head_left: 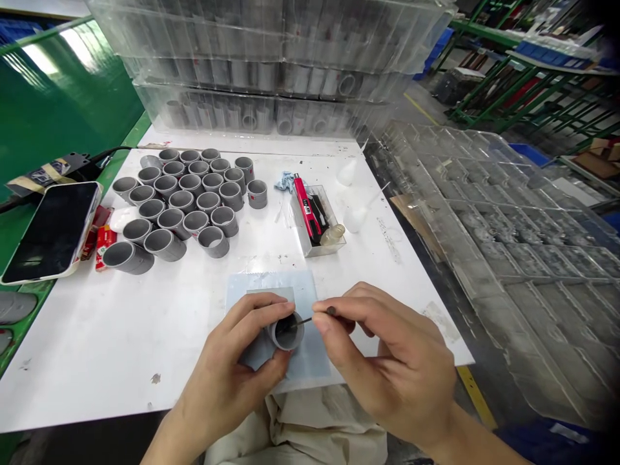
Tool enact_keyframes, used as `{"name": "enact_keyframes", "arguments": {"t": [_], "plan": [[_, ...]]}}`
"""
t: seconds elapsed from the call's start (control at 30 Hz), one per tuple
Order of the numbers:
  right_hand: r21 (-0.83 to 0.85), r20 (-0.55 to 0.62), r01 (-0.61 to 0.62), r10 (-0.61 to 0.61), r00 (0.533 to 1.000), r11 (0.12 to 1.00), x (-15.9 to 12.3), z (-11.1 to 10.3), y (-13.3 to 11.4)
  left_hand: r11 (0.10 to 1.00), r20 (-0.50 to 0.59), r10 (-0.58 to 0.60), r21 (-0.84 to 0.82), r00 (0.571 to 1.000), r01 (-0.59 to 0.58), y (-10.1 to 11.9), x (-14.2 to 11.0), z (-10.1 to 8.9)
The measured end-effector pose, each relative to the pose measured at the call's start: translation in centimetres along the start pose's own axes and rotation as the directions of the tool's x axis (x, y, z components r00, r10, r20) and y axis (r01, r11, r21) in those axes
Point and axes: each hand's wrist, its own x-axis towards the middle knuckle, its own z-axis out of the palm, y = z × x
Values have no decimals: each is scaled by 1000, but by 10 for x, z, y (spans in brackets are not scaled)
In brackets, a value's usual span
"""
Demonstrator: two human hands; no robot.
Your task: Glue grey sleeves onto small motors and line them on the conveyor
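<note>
My left hand [242, 349] is wrapped around a short grey tube [289, 341], its open end turned up toward me. Between thumb and fingertips, my right hand [387, 355] pinches a thin dark rod-like tool [305, 321], whose tip reaches inside the tube's mouth. The tip is dark and hard to make out in there. Beneath the hands lies a light blue cloth [305, 290] with a grey flat piece [271, 290] on it, partly covered by my left hand.
Several grey tubes [181, 201] stand grouped on the white table [97, 336]. A clear box [314, 250] holds a red cutter [307, 205]. White squeeze bottles [355, 218] stand beside it. A phone [51, 229] lies left. Clear trays [208, 116] of tubes are stacked behind; more trays [523, 245] lie right.
</note>
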Motion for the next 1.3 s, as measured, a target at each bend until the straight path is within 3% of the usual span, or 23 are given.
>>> {"name": "enact_keyframes", "arguments": {"t": [0.3,0.47,0.8,0.9,0.97,1.1,1.17,1.3], "plan": [[-94,45,51,-46,998,994,-1,2,4,1000,6,-10,14,1000,10,2,3,0],[-172,43,140,-134,990,975,1,2,2,1000,-13,1,-5,1000,-1,2,3,1],[-112,124,143,-129,984,983,-1,0,-11,1000,-14,6,-3,1000,-6,-1,2,1],[-92,51,89,-84,995,992,3,-10,-14,1000,-14,-7,12,1000,8,0,2,0],[-127,-95,60,-72,993,990,7,-19,-10,999,-8,-23,25,1000,23,0,1,0],[-308,-410,7,-140,901,951,23,-34,15,998,-11,-18,62,1000,19,-2,0,1],[-372,-446,4,-182,876,928,34,-37,30,997,-24,-9,82,1000,11,-3,0,2],[-428,-408,-16,-177,896,904,51,-37,48,993,-54,15,114,998,-8,-4,1,5]]}}
